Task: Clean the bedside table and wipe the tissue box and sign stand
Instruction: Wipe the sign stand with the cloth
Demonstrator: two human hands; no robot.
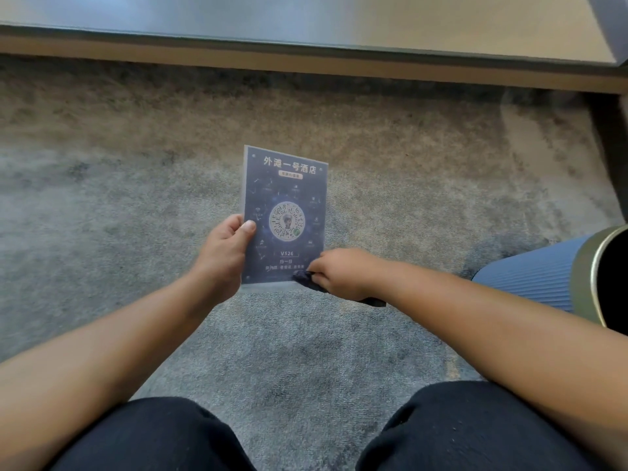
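I hold the sign stand [284, 198], a clear acrylic sheet with a dark blue card, a round code and pale lettering, upright over the carpet. My left hand [222, 256] grips its lower left edge, thumb on the front face. My right hand [341, 273] is closed on a dark cloth [307, 279] and presses it against the sign's lower right corner. No tissue box or bedside table top is in view.
Grey-brown carpet [136, 198] lies below. A wooden skirting with a grey wall panel [306, 59] runs along the far side. A blue ribbed round object with a gold rim [550, 277] stands at the right. My dark-trousered knees [475, 433] fill the bottom.
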